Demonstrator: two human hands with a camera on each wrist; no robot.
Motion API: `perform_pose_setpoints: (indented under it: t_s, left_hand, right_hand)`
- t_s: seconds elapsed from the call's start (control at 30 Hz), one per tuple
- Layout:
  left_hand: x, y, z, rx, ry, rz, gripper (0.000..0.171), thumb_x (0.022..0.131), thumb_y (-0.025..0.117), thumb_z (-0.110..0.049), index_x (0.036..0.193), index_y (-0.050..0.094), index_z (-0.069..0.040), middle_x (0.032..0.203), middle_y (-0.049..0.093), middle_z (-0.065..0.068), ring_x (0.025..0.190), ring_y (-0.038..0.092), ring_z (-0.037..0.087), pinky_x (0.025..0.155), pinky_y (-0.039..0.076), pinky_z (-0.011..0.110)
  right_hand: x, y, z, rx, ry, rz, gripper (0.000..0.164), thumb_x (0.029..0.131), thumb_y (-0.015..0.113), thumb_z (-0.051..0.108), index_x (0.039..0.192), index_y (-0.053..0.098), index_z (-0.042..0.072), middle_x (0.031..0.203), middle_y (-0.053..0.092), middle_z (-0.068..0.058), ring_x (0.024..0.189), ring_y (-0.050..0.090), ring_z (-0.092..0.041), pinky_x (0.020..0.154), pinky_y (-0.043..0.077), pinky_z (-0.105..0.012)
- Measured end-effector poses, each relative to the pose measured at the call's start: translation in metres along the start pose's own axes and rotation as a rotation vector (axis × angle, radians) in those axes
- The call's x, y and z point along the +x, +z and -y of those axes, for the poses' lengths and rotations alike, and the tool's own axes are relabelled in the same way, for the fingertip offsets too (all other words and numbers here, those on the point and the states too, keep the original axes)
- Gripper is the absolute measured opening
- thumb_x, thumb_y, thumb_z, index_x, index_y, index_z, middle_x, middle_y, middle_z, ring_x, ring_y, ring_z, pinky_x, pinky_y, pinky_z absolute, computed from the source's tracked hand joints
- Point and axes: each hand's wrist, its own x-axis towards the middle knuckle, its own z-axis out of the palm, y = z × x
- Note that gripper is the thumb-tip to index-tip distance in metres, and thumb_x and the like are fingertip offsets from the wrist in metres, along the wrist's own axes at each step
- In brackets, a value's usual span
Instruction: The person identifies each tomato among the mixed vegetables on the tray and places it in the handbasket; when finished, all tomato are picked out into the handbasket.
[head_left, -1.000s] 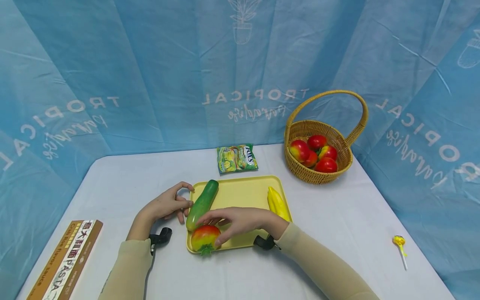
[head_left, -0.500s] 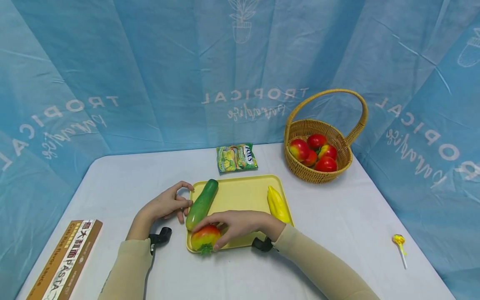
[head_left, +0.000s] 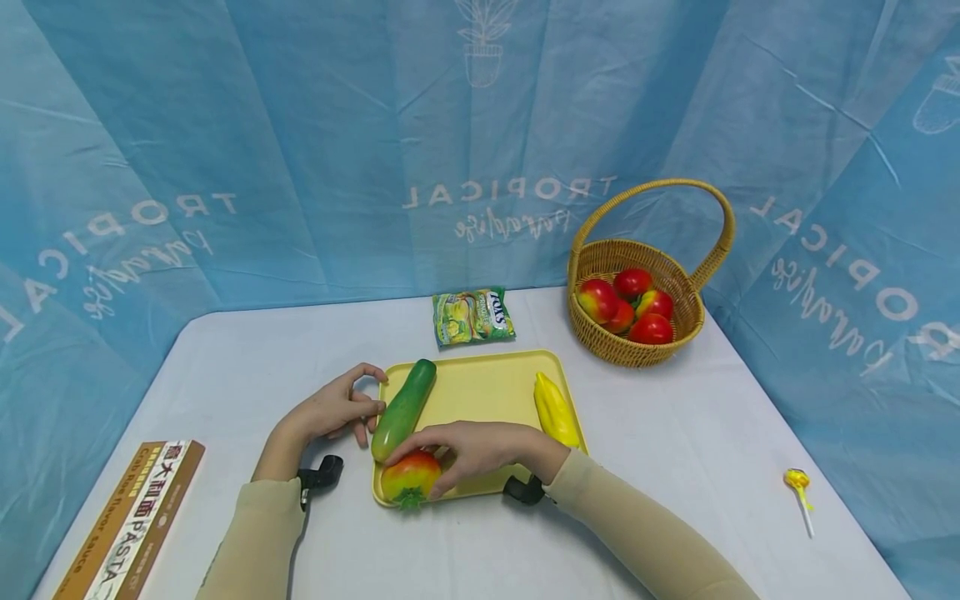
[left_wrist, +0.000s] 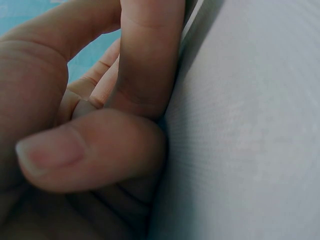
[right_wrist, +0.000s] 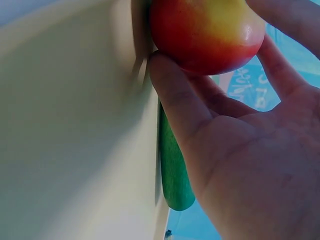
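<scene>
My right hand [head_left: 480, 448] holds a red-and-yellow fruit [head_left: 411, 477] with a green leafy top between thumb and fingers; its exact kind is unclear. The fruit [right_wrist: 207, 32] sits at the near left corner of a yellow tray [head_left: 480, 392]. Beside it in the tray lies a long green vegetable [head_left: 406, 408], like a cucumber. My left hand [head_left: 333, 408] rests on the table at the tray's left rim, its fingertips at or touching that rim. Bent fingers and the thumb [left_wrist: 90, 150] show in the left wrist view, with nothing visible between them.
A banana [head_left: 555, 410] lies on the tray's right side. Behind the tray is a green FOX'S candy bag [head_left: 474, 317]. A wicker basket [head_left: 637, 352] of red fruits stands back right, a yellow lollipop [head_left: 798, 481] far right, and a pasta box [head_left: 131, 521] front left.
My right hand has lowered slightly, and its fingers and thumb have come round the red-and-yellow fruit. The left hand stays in the same place.
</scene>
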Motion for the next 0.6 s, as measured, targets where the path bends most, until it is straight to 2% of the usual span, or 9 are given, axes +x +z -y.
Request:
perform_pose_setpoints:
  t_s: [0.33,0.6]
  left_hand:
    - [0.0,0.0,0.0,0.003,-0.011,-0.005,0.052,0.103,0.066,-0.024,0.145,0.038,-0.017,0.076,0.073,0.008,0.059,0.074,0.027,0.042,0.032,0.022]
    - [0.001,-0.001,0.001,-0.008,-0.01,0.002,0.052,0.103,0.067,-0.024,0.145,0.038,-0.016,0.076,0.073,0.009,0.058,0.074,0.026,0.042,0.032,0.021]
  right_hand:
    - [-0.003,-0.005,-0.001,0.014,0.012,-0.02,0.063,0.096,0.079,0.012,0.151,0.056,0.031,0.153,0.056,0.006,0.13,0.054,-0.003,0.107,0.05,-0.02]
    - [-0.022,-0.031,0.007,0.103,-0.021,-0.088,0.063,0.097,0.078,0.011,0.153,0.053,0.025,0.155,0.055,0.004,0.136,0.055,-0.009,0.107,0.053,-0.023]
